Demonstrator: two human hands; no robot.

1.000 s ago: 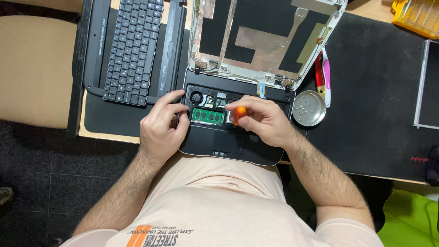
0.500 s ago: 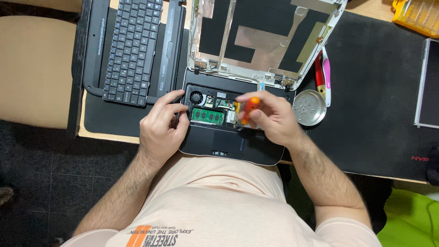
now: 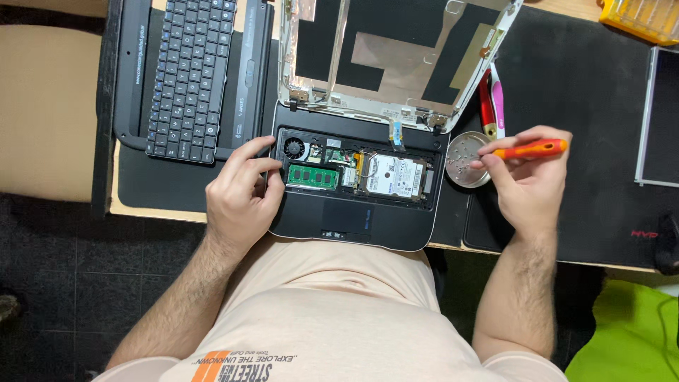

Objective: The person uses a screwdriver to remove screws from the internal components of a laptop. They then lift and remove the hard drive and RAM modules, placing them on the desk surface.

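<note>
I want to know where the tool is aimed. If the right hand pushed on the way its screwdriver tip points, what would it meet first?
The right hand holds the orange screwdriver with its tip pointing left, so it would probably meet the round metal dish first, though the tip's height above it is unclear.

A detached black keyboard (image 3: 185, 74) lies up and left of the left grip. A yellow case (image 3: 640, 18) and a grey panel (image 3: 659, 117) lie beyond the right grip.
</note>
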